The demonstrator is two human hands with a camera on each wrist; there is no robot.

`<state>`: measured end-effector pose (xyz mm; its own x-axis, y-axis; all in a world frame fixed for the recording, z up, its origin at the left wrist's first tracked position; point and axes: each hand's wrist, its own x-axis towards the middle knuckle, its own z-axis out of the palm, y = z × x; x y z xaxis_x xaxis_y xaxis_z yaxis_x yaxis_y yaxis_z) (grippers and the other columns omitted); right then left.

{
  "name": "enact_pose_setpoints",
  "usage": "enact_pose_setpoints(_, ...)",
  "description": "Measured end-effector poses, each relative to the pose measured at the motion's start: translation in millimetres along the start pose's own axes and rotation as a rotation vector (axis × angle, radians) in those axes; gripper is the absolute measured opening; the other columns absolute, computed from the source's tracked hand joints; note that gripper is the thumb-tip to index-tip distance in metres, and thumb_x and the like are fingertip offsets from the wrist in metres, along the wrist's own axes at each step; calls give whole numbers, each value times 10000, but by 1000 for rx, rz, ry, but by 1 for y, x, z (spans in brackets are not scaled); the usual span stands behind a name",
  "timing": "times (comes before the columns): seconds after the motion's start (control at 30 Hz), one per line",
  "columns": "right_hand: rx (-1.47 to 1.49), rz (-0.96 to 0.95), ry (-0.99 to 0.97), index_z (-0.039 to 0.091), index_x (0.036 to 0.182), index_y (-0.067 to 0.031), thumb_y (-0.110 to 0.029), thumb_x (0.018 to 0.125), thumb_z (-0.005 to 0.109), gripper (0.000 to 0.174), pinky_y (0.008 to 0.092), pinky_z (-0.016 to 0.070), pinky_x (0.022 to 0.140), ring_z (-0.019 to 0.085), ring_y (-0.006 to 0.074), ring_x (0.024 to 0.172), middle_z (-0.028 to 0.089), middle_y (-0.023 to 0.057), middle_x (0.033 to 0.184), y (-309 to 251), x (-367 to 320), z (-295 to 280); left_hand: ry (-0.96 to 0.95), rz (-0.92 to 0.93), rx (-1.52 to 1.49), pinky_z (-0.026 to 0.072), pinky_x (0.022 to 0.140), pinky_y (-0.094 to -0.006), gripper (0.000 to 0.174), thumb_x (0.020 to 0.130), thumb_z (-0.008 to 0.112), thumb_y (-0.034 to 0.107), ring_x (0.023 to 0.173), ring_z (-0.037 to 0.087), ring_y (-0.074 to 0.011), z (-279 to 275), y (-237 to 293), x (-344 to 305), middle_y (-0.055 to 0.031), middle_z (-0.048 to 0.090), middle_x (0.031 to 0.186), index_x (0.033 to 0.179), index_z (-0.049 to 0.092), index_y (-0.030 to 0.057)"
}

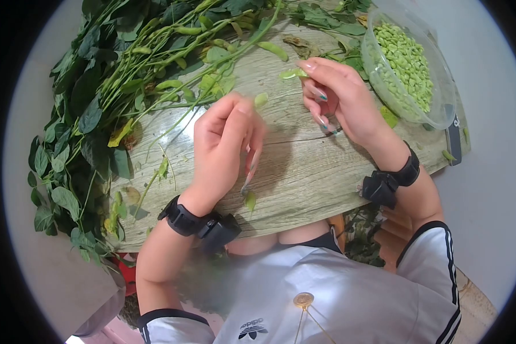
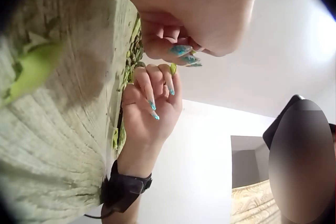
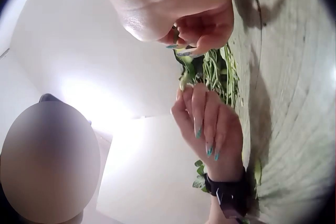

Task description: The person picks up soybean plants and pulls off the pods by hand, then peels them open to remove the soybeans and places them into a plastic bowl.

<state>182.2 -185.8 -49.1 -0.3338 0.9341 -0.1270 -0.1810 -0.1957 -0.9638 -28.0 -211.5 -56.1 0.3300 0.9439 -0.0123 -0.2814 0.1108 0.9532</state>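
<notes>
My right hand [image 1: 308,70] pinches a green bean pod [image 1: 291,74] between thumb and forefinger above the wooden table [image 1: 304,172]. Its other fingers curl, showing teal nails. My left hand [image 1: 251,108] is just to its left, palm turned away, with a small green bit of pod [image 1: 261,100] at its fingertips. In the right wrist view the right hand [image 3: 184,45] holds the pod [image 3: 186,61] and the left hand [image 3: 185,91] reaches up beneath it. In the left wrist view the right hand [image 2: 169,74] carries a green bit [image 2: 173,68] at a fingertip.
A clear plastic bowl [image 1: 384,80] of shelled green beans [image 1: 410,63] stands at the table's far right. A heap of leafy bean stalks [image 1: 114,74] covers the left and back of the table. A loose green scrap [image 1: 250,200] lies near the front edge.
</notes>
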Motion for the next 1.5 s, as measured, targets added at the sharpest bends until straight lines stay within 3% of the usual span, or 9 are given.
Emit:
enact_pose_setpoints(0.13,-111,-50,1,525,849,-75,-283,995,530,254,198,371,452,479,56,537,461,-32,663,-3,-3,11,-79,-11,3,340,345,-211,276,1038,429,209,405,468,-89,-4,0,3,-60,549,650,839,502,31)
enact_pose_setpoints(0.33,-762,-516,60,585,774,-47,-177,891,686,201,249,364,453,501,79,495,550,21,627,3,-11,21,11,16,-144,523,857,-316,241,1042,422,234,955,646,-182,-2,-20,5,-129,616,1047,965,543,40)
enact_pose_setpoints(0.5,-947,-648,15,601,775,-53,-172,855,691,170,307,394,470,532,195,495,567,76,618,4,-17,29,-18,-78,-541,329,1118,-414,402,1050,336,317,1382,360,-267,2,-14,5,-210,394,1471,1216,496,-12)
enact_pose_setpoints(0.63,-930,-588,-108,583,754,-49,-196,874,650,202,367,416,491,571,275,534,582,109,635,19,-16,37,-200,-173,-685,292,1142,-439,481,1047,309,344,1412,308,-291,12,-13,1,-215,357,1493,1271,465,-52)
enact_pose_setpoints(0.7,-891,-470,-165,560,765,-43,-205,888,628,214,411,430,517,590,324,572,590,137,648,18,-16,37,-105,-263,-706,224,1186,-457,353,1045,303,270,1447,230,-342,18,-8,-2,-264,288,1519,775,458,103)
enact_pose_setpoints(0.73,-891,-469,-165,560,765,-43,-205,888,628,214,411,430,517,590,324,572,590,137,648,19,-15,37,-104,-264,-707,224,1186,-457,353,1045,303,270,1447,230,-342,16,-11,-1,-264,288,1519,775,458,103)
enact_pose_setpoints(0.8,-887,-432,-189,570,821,-44,-201,895,612,178,415,439,536,602,341,606,597,152,660,20,-14,36,-184,-231,-671,276,1156,-408,524,1040,318,344,1405,316,-293,10,-18,0,-216,343,1501,1316,440,-84)
enact_pose_setpoints(1.1,-740,-412,-88,664,964,-29,-123,884,666,123,263,436,540,578,151,572,633,78,711,13,-12,29,-120,-245,-745,385,1096,-419,352,1027,370,289,1278,474,-329,1,-20,7,-257,361,1479,752,470,92)
enact_pose_setpoints(1.5,-911,-581,-80,635,1038,-93,-68,861,651,179,256,423,507,543,146,503,577,40,613,21,-13,31,-61,-357,-674,418,1081,-402,395,1050,321,307,1244,505,-293,10,-8,3,-232,424,1436,1001,508,-37)
